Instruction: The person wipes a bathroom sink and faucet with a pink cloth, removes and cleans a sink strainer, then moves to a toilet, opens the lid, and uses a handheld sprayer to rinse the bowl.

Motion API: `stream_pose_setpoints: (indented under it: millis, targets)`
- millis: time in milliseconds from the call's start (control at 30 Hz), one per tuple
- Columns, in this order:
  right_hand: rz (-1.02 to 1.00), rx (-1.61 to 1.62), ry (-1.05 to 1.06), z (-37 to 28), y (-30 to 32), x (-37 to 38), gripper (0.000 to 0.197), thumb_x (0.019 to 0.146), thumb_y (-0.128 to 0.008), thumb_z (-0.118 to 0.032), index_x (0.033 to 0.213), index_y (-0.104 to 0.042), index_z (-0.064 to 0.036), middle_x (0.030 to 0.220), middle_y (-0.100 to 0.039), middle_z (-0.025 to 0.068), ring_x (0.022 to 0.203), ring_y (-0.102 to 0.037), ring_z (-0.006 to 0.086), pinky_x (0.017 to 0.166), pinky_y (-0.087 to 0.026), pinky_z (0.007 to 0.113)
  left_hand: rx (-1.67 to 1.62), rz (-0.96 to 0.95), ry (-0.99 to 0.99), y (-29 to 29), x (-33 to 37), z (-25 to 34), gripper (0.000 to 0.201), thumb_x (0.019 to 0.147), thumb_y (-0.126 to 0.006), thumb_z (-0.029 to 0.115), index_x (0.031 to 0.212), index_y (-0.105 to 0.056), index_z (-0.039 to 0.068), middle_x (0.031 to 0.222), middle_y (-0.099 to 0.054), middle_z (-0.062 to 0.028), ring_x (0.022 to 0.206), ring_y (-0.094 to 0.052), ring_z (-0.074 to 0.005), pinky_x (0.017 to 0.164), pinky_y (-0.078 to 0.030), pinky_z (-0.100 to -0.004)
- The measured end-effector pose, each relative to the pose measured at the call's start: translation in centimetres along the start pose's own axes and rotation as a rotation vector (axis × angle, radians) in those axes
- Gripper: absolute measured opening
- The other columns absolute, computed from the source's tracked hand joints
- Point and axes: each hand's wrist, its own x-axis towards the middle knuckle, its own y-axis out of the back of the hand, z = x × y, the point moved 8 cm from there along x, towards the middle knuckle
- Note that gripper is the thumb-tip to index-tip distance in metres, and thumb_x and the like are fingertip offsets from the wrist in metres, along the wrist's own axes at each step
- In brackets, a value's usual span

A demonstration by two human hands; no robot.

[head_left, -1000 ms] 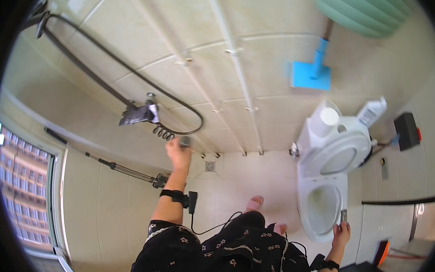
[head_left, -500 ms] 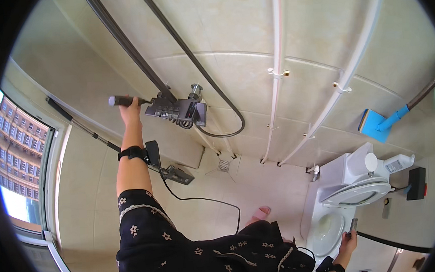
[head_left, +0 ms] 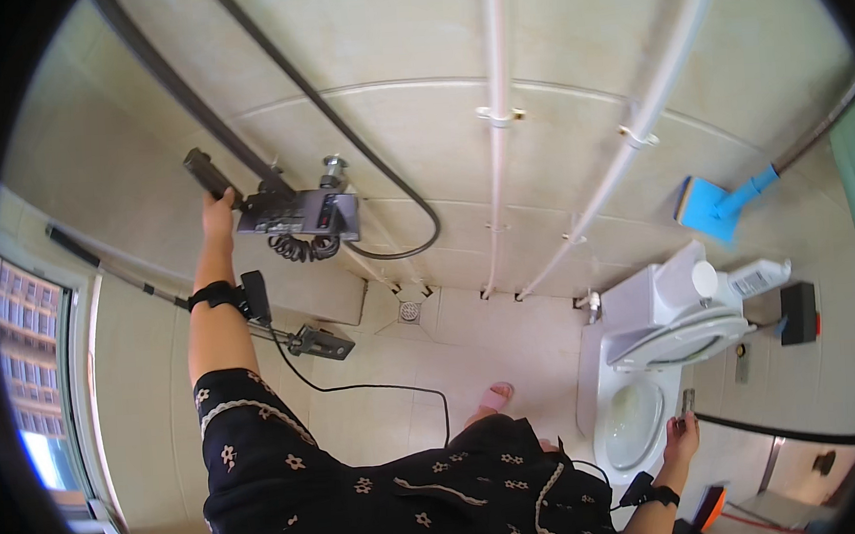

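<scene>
Far out to the left, my left hand [head_left: 217, 213] is closed around a dark grey cylindrical spray handle [head_left: 208, 173], which tilts up and left. It is beside the grey shower mixer unit [head_left: 297, 214] on the wall. A dark coiled hose [head_left: 301, 247] hangs under that unit. At the lower right, my right hand [head_left: 684, 439] is closed on a small grey bar-shaped thing [head_left: 688, 403], whose kind I cannot make out. That hand is just right of the white toilet [head_left: 638, 430], whose lid is raised.
A blue-headed brush [head_left: 708, 209] leans by the right wall. White pipes [head_left: 496, 165] run down the tiled wall. A floor drain [head_left: 409, 312] lies below. A mop with a grey head [head_left: 322, 342] leans at the left near the window [head_left: 35, 340]. A white bottle [head_left: 759, 276] stands behind the toilet.
The whole view has shifted, so fixed things appear further left and slightly higher. The spray handle has turned from nearly level to tilted upward. My right hand still grips the grey thing.
</scene>
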Motion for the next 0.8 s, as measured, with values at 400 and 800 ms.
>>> stream_pose_setpoints:
  millis: [400, 800]
  targets:
    - [0.04, 0.045, -0.028, -2.6, 0.3, -5.0, 0.047, 0.083, -0.063, -0.019, 0.122, -0.043, -0.0006, 0.089, -0.057, 0.0114, 0.072, -0.062, 0.022, 0.064, -0.054, 0.034, -0.174, 0.177, -0.388, -8.2, -15.2, 1.8, 0.033, 0.08, -0.056, 0.003, 0.112, -0.054, -0.003, 0.109, -0.057, -0.0119, 0.095, -0.053, -0.0199, 0.087, -0.041, -0.0319]
    - [-0.138, -0.096, -0.087, -7.7, 5.2, -8.5, 0.063, 0.08, -0.069, -0.028, 0.124, -0.04, 0.0071, 0.092, -0.06, 0.014, 0.067, -0.064, 0.0182, 0.061, -0.056, 0.027, -0.127, -1.316, -1.507, -36.2, -83.4, 29.2, 0.058, 0.062, -0.074, 0.027, 0.116, -0.054, 0.015, 0.116, -0.053, -0.0013, 0.116, -0.042, -0.0222, 0.104, -0.019, -0.0504]
